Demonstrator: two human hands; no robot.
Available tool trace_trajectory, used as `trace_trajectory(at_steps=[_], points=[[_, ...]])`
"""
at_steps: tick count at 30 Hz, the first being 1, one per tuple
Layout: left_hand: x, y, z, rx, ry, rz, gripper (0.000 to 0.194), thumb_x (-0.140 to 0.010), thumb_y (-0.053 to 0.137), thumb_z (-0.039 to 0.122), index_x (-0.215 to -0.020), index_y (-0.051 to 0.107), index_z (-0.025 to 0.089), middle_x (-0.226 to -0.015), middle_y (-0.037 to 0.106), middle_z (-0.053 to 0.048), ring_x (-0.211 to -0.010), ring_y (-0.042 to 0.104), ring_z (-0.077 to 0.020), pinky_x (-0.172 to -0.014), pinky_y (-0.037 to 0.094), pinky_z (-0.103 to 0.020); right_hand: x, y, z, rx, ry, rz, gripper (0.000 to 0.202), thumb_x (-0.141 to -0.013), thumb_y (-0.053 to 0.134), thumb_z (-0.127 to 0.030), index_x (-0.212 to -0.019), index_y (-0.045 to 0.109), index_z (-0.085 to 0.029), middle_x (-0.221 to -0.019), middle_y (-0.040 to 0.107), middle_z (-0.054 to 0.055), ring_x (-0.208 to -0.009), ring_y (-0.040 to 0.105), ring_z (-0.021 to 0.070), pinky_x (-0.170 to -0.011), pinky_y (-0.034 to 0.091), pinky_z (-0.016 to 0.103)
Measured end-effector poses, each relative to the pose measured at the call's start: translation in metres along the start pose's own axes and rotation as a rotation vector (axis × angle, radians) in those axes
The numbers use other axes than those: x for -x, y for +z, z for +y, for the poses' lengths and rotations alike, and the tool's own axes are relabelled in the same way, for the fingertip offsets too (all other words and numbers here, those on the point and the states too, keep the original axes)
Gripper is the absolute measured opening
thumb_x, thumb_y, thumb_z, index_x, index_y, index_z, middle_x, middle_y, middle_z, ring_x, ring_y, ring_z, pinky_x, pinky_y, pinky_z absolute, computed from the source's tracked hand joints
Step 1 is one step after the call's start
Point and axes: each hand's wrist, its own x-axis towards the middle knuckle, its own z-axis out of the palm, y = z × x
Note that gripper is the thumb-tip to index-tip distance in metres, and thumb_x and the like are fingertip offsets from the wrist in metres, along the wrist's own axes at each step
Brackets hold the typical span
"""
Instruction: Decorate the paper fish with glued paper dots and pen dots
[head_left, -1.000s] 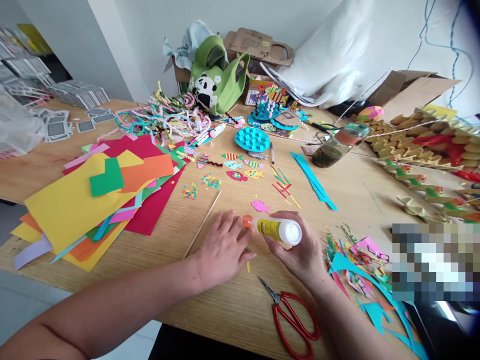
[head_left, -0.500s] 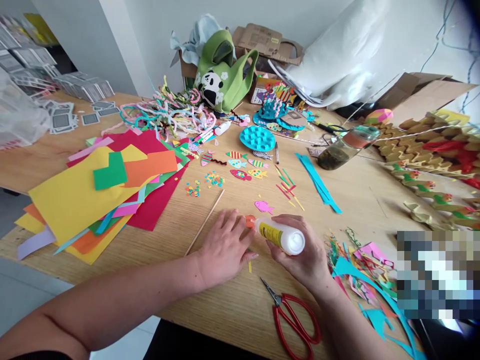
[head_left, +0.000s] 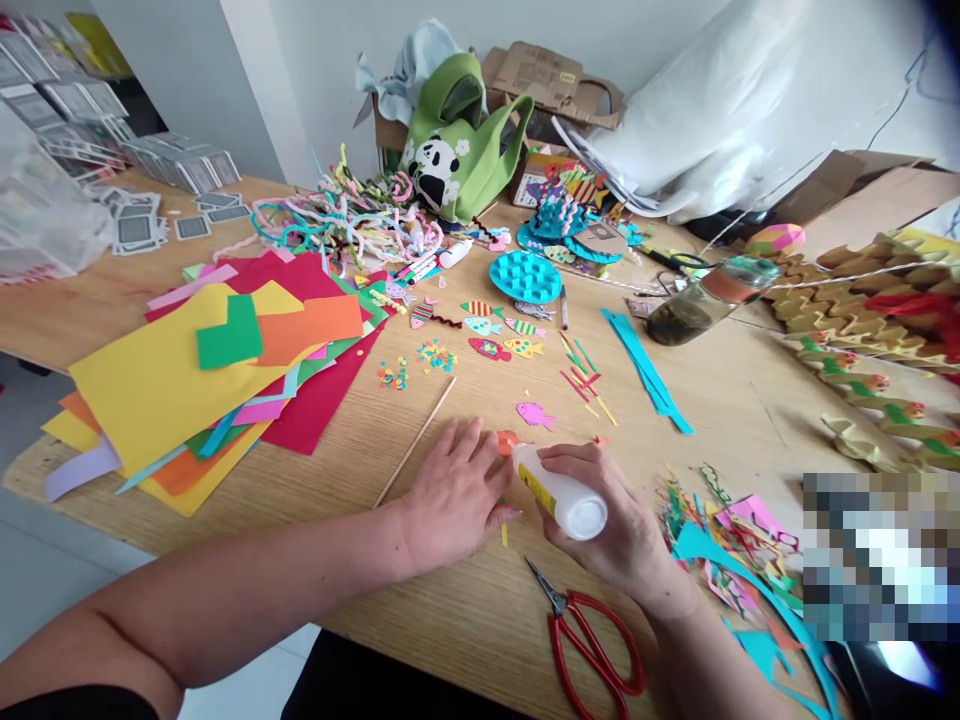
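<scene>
My right hand [head_left: 611,520] is wrapped around a white glue bottle [head_left: 562,495] with a yellow label. The bottle is tilted, its base towards me and its top end at an orange paper piece [head_left: 508,442], partly hidden. My left hand [head_left: 457,490] lies palm down on the table, fingers spread, fingertips beside the orange piece. By its thumb is a yellow paper strip [head_left: 505,536]. A pink paper fish [head_left: 535,415] lies just beyond. Red-handled scissors [head_left: 596,640] rest nearer to me, and a thin wooden stick [head_left: 415,442] lies left of my left hand.
Decorated paper fish [head_left: 489,348], confetti dots [head_left: 436,355] and thin paper strips [head_left: 581,375] lie farther back. Coloured sheets [head_left: 142,380] are stacked left. Paper scraps [head_left: 705,545] lie right, near a glass jar [head_left: 709,300]. A blue egg-carton disc [head_left: 525,277] stands at the back.
The glue bottle has tipped more steeply, its base shifting down towards me, with my right hand turning along. My left hand stays in place. The whole view has shifted slightly.
</scene>
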Motion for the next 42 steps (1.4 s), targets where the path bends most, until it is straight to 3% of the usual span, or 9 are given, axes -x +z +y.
trace_trajectory(at_steps=[5,10,18,22,42], points=[[0.000,-0.001,0.000,-0.011,0.008,-0.021,0.048,-0.097,0.041,0.051,-0.128,0.055,0.017,-0.138,0.050,-0.014,-0.137,0.033,-0.0370,-0.111,0.027,-0.056,-0.001,-0.004,-0.002,0.002,-0.041,-0.089,0.050,-0.081,0.065,-0.017,-0.127,0.049,-0.024,-0.116,0.064,0.013,-0.101,0.063,0.0271,-0.080,0.054,0.042],[0.000,-0.001,0.000,-0.011,-0.004,-0.022,0.049,-0.096,0.044,0.051,-0.128,0.056,0.016,-0.138,0.049,-0.015,-0.137,0.033,-0.0362,-0.111,0.026,-0.056,-0.001,-0.004,-0.001,0.004,-0.042,-0.090,0.047,-0.082,0.064,-0.016,-0.126,0.050,-0.025,-0.117,0.065,0.012,-0.102,0.064,0.0272,-0.082,0.054,0.043],[0.001,0.000,0.000,-0.004,-0.010,0.003,0.050,-0.095,0.046,0.052,-0.133,0.052,0.020,-0.137,0.050,-0.015,-0.136,0.034,-0.0368,-0.111,0.025,-0.057,-0.002,0.003,0.003,-0.084,0.272,0.236,0.035,-0.078,0.070,-0.024,-0.110,0.055,-0.024,-0.103,0.064,0.008,-0.092,0.064,0.0227,-0.077,0.054,0.036],[0.000,-0.003,0.000,0.001,-0.002,-0.019,0.051,-0.095,0.045,0.051,-0.135,0.051,0.020,-0.138,0.049,-0.014,-0.136,0.034,-0.0370,-0.111,0.025,-0.056,-0.004,0.007,0.007,-0.106,0.352,0.266,0.032,-0.079,0.071,-0.028,-0.107,0.056,-0.023,-0.102,0.064,0.007,-0.092,0.064,0.0219,-0.075,0.054,0.033],[-0.001,-0.004,0.000,-0.008,0.009,-0.016,0.050,-0.095,0.047,0.050,-0.133,0.051,0.018,-0.137,0.050,-0.015,-0.135,0.036,-0.0373,-0.110,0.028,-0.056,-0.011,0.004,0.003,-0.033,0.312,0.254,0.031,-0.079,0.069,-0.022,-0.107,0.055,-0.023,-0.100,0.065,0.006,-0.088,0.064,0.0194,-0.076,0.053,0.031]])
